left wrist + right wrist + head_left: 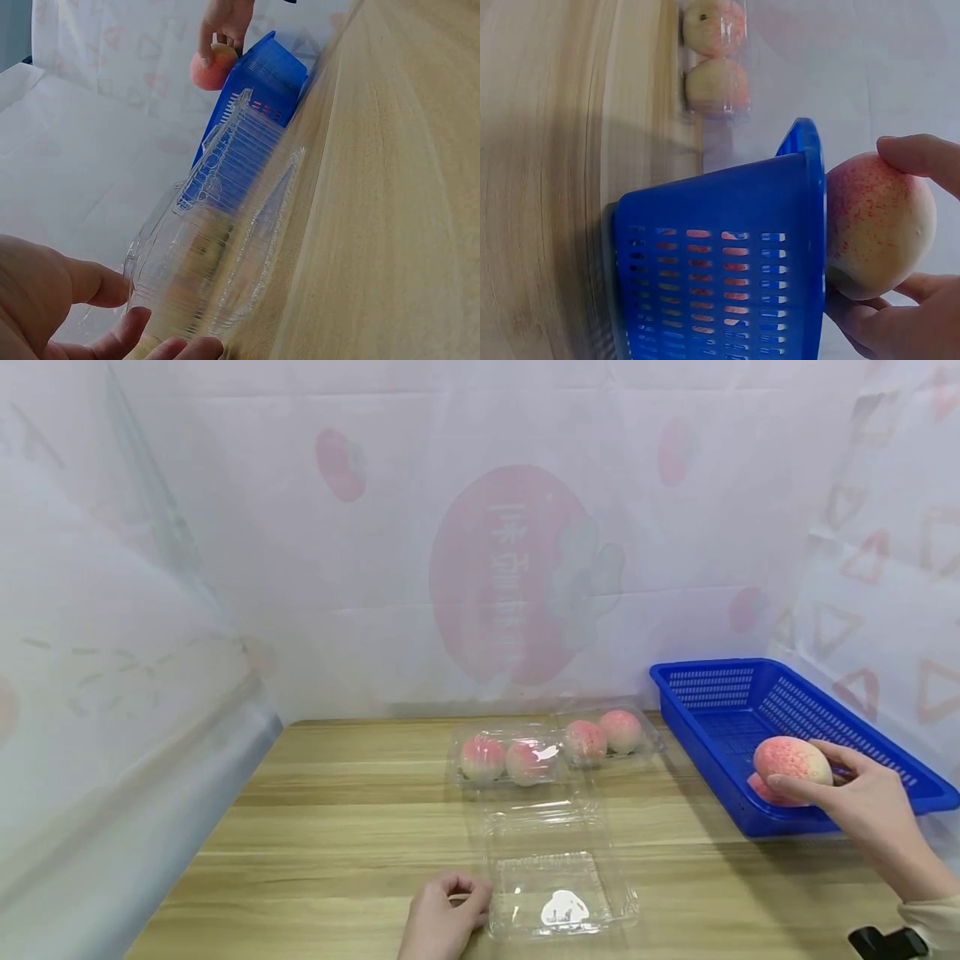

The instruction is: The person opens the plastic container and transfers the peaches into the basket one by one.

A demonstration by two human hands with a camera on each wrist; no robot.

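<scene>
We judge the work over half done: two packs hold two peaches each, toward twelve o'clock of an empty container. Our left hand pinches its nine-o'clock edge; our right hand grasps a peach over the two-o'clock basket, another inside.

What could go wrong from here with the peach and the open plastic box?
The peach could slip from the right hand and strike the fruit below in the blue basket. It may also knock the basket's rim, which looks close in the right wrist view. The open plastic box looks thin, and the left hand is at one side only, so it might tilt if fruit lands hard.
</scene>
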